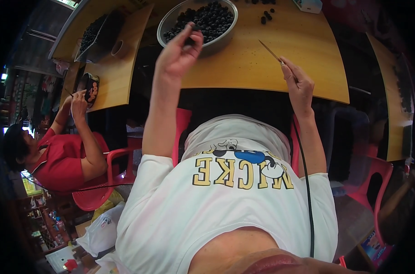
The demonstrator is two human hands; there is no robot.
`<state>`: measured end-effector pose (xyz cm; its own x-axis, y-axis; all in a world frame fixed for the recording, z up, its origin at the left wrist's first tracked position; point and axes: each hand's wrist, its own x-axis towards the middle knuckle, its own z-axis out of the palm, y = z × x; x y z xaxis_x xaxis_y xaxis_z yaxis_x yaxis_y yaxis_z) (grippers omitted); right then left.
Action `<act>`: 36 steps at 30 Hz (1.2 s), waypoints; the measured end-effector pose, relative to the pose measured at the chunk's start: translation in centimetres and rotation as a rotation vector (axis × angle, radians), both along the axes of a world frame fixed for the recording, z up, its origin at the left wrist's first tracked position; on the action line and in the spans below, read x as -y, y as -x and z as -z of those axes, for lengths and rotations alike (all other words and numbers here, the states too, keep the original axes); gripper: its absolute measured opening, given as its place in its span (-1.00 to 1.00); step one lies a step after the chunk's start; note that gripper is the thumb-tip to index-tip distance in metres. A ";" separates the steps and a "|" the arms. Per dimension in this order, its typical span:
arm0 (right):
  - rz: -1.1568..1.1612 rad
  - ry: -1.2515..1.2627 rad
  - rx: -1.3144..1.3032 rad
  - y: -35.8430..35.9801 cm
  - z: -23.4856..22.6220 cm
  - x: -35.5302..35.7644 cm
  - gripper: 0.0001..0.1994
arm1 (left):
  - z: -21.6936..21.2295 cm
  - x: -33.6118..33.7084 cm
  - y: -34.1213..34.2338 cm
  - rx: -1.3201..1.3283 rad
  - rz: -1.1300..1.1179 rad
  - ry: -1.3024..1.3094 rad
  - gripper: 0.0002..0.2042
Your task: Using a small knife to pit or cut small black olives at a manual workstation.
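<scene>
Right hand (299,86) grips knife (270,51) pointing forward-left

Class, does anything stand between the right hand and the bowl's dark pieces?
Yes, the right side of the metal bowl, around the dark pieces. Between it and the pointed tool in the right hand, only tabletop shows.

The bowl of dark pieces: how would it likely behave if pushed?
The wide bowl likely slides rather than tips. It is probably heavy, given how many dark pieces fill it. Those pieces look roundish and loose, so some might roll.
</scene>
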<state>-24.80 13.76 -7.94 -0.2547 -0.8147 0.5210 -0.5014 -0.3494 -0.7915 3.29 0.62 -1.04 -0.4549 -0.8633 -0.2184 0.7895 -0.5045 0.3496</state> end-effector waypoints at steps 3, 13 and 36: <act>0.001 0.028 -0.017 0.1 0.4 0.1 -0.75 | 0.5 -5.1 3.5 -0.060 0.027 -0.186 -0.86; 0.015 -0.116 0.030 -1.1 1.1 0.7 -0.73 | 7.0 -9.8 7.6 0.583 0.137 0.258 -0.83; -0.813 0.297 1.824 16.0 -0.3 -3.0 -0.62 | 0.0 -10.0 6.6 0.355 0.559 0.156 -0.76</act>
<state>-40.80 16.79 -7.60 -0.2252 -0.9437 0.2423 0.9737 -0.2268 0.0216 -3.35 10.65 -1.01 -0.7657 -0.5532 -0.3282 0.2494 -0.7256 0.6413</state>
